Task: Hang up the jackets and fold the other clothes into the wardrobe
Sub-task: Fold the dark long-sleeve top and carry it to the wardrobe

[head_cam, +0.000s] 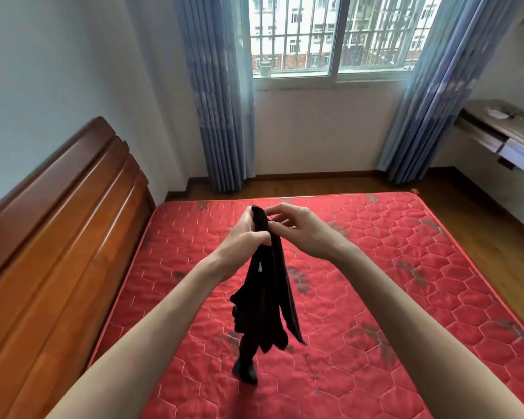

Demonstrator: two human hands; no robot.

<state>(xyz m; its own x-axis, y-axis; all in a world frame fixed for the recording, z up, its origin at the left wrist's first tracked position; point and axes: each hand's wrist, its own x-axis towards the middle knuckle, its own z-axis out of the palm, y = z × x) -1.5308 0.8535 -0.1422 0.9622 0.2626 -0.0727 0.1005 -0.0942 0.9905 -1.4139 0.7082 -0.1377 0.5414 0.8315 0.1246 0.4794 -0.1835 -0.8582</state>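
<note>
A thin black garment (268, 300) hangs bunched and limp above the red quilted mattress (406, 282); its lowest end reaches down near the mattress surface. My left hand (248, 234) is closed around its top edge. Just to the right, my right hand (297, 229) pinches the same top edge between thumb and fingertips. Both forearms stretch out from the bottom of the view. No wardrobe or jacket shows.
A brown wooden headboard (58, 222) runs along the left side of the bed. Blue curtains (221, 116) frame a barred window (333, 34) straight ahead. A wall-mounted desk (502, 128) sticks out at the right. Wooden floor (481, 225) surrounds the bed.
</note>
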